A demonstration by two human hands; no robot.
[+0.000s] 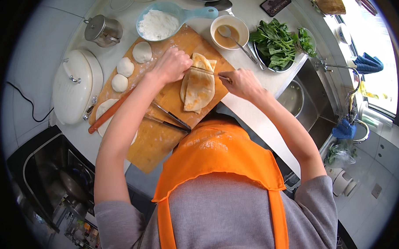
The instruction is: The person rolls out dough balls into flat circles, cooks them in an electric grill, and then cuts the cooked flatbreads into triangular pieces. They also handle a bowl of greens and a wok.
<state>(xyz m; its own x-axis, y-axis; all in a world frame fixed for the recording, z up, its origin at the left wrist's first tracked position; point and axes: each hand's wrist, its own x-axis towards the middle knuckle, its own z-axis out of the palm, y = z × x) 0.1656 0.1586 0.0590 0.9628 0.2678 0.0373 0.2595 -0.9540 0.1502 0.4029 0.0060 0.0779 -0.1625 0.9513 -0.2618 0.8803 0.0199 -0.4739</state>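
Observation:
On the wooden board [196,42], folded browned flatbreads [199,90] lie stacked in front of me. A knife [202,70] rests across their upper part. My right hand [242,81] grips its handle. My left hand [172,64], fingers curled, is at the knife's other end, left of the flatbreads; whether it holds the tip is hard to tell. Several dough balls [142,52] sit on the board's left side. A reddish rolling pin [111,112] lies over a flat dough round [106,108], partly behind my left forearm. Metal tongs [171,115] lie below the flatbreads.
A blue scoop of flour [158,24], a bowl of brown sauce with a spoon [229,32] and a bowl of leafy greens [275,44] stand behind the board. A white electric pan [76,86] is at left, near the stove [56,172]. The sink [312,104] is at right.

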